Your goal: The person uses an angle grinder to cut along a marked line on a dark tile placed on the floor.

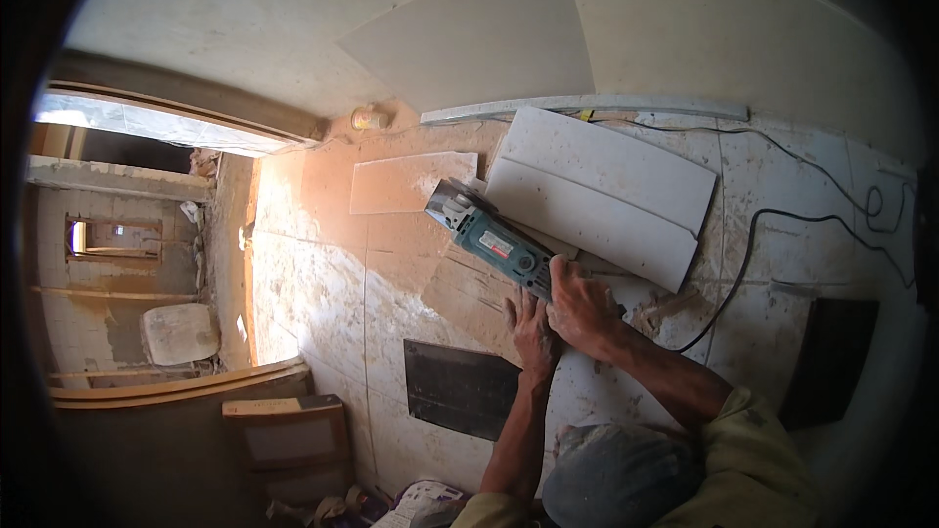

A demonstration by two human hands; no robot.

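Grey cloth (pixel 621 479) nearest cam, R fingers (pixel 561 279) clamped on grinder (pixel 499 249), L fingers (pixel 529 313) pointing fwd, grip unclear.

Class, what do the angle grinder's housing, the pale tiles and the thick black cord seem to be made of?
Angle grinder housing: probably moulded plastic, dull, by its even teal colour.
Pale tiles: likely ceramic or porcelain, matt-looking, by their flat, straight-edged faces.
Thick black cord: rubber or plastic sheathing, perhaps, by its smooth bends.

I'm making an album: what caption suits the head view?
Right hand grips a teal grinder, left hand close beside it, with pale slabs lying on the dusty floor.
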